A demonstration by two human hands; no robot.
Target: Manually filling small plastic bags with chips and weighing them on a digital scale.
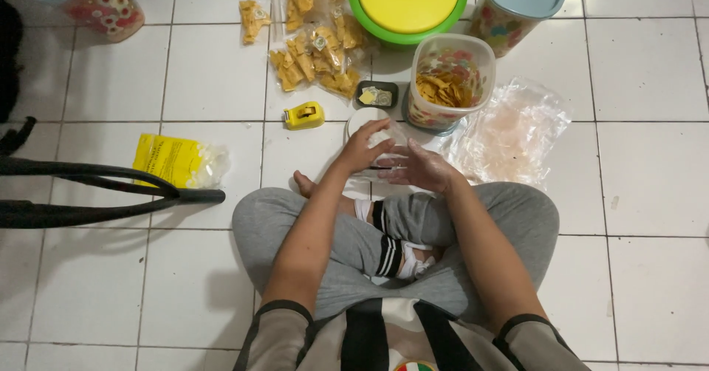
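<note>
I sit cross-legged on a white tiled floor. My left hand and my right hand meet just in front of my knees, both on a small clear plastic bag that lies over a white round lid or plate. The left hand pinches the bag's upper edge; the right hand's fingers spread against its lower side. Just beyond stands a clear open tub partly filled with yellow chips. A yellow tape dispenser sits left of the hands, and a small black tray with labels lies beyond them.
Several sealed small bags of chips lie at the top centre. A green container with a yellow lid, two floral jars, a big crumpled clear bag, a yellow packet of bags and black chair legs surround me.
</note>
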